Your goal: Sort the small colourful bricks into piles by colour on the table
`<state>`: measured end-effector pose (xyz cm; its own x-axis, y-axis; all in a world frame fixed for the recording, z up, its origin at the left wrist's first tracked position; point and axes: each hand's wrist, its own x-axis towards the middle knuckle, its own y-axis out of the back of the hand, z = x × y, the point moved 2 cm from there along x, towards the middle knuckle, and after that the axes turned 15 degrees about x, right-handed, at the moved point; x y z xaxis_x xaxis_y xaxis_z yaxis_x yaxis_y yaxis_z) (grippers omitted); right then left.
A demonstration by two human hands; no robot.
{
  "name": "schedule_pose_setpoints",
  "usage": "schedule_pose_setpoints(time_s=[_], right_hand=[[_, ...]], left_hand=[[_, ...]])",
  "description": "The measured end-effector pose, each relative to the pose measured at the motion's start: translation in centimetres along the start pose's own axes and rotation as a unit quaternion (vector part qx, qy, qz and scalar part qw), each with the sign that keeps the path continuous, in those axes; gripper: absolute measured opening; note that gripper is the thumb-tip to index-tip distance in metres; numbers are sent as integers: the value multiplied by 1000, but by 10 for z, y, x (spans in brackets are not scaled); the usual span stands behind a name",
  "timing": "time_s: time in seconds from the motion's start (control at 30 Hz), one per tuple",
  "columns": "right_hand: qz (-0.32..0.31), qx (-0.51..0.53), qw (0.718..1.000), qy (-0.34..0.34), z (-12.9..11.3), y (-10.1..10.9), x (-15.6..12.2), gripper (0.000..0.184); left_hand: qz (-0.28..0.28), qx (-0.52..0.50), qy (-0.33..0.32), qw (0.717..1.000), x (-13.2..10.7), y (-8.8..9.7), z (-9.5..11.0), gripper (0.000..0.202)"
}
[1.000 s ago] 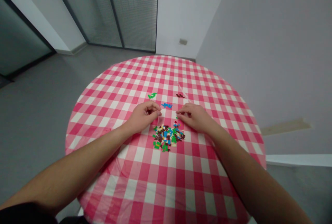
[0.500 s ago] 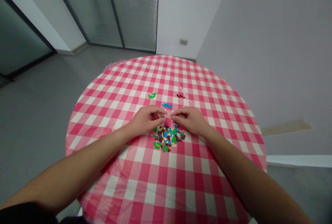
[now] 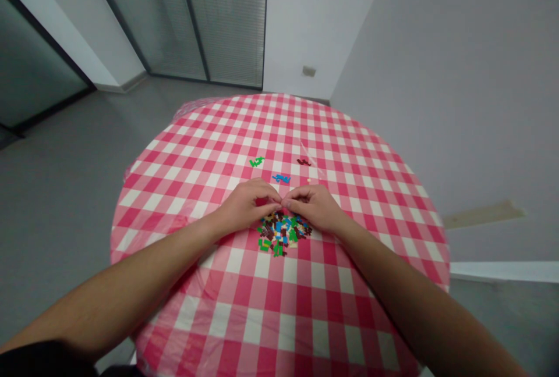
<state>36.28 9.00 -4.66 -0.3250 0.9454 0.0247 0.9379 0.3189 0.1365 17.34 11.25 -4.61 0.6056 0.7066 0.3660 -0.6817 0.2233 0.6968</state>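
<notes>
My left hand (image 3: 248, 206) and my right hand (image 3: 312, 208) rest curled on the checked cloth, their fingertips meeting just past the far edge of a heap of small plastic bricks (image 3: 283, 235) in brown, green, blue and white. Whether the fingertips pinch a brick is hidden. The hands cover the heap's far edge. Beyond them lie a small green brick assembly (image 3: 257, 162), a blue brick assembly (image 3: 281, 178) and a dark brown brick assembly (image 3: 303, 162), each apart from the heap and from my hands.
The round table's pink-and-white gingham cloth (image 3: 271, 301) hangs over its edge all around. Grey floor surrounds the table, with a pale wall (image 3: 437, 74) on the right and glass partitions with blinds (image 3: 222, 16) at the back.
Both hands have closed in toward each other and moved nearer the heap, and their fingertips now touch. The heap and the three separate assemblies look unmoved.
</notes>
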Motion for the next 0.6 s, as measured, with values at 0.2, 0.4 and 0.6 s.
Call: schedule_pose_setpoints(time_s=[0.2,0.4,0.6], right_hand=[[10,-29,999,20,1,3,-1,24],[71,-97,988,97,-3,2,-4,15],[46,-173,946,271,-9,-1,-8,9]], left_hand=[[-1,16,27,1000,0,-1,-3,10],[-22,-59,90,994,0,-3,-2,13],[-72,-178,122,974,-1,-6,-1,18]])
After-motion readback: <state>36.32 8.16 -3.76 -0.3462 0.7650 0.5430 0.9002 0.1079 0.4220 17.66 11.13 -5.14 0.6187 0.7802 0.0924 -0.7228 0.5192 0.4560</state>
